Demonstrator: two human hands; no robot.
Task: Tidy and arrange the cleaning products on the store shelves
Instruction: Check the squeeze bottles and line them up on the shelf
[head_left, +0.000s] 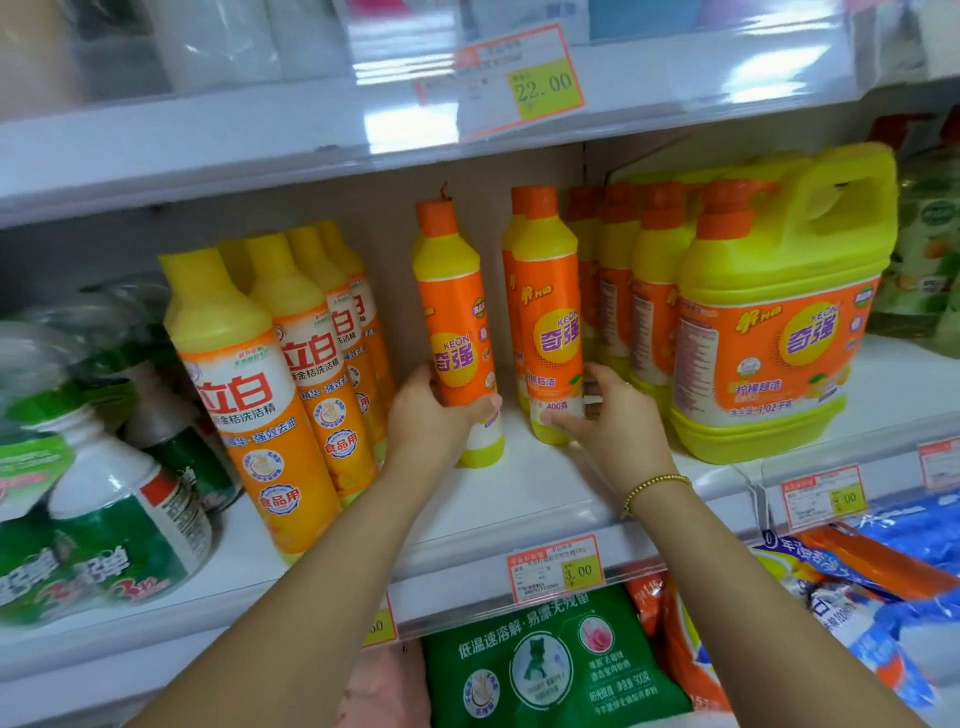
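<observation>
- Left hand (431, 410): grip closed round the lower body of a slim orange bottle (457, 322), centre of frame, tilted with its cap toward the left. Whether its base sits on the shelf (519, 499) or hangs just above it cannot be told. Hazard: held this low, the tall bottle may swing or slip from the fingers.
- Right hand (610, 415), gold bracelet (654, 486) at the wrist: grip closed on the foot of a second orange bottle (553, 312), which stands upright just right of centre, thumb across its front. Hazard: a push at the foot alone may topple it backward into the matching bottle close behind.
- Pump bottles (654, 291), a row right of centre, just beside the right hand's fingers. Hazard: sliding the second orange bottle rightward could knock the front one and send the row down in turn.
- Large yellow jug (779, 322), right of frame, near the shelf front. It looks heavy and unlikely to shift, but it leaves little room on that side.
- White-labelled bottles (244, 374), left of centre, packed close, just beside the left wrist. Hazard: the wrist or forearm may brush the nearest one over.
- Price tag (556, 569) on the shelf's front rail, lower centre. Hazard: a bottle set too far forward may drop onto the green bag (550, 665) below.
</observation>
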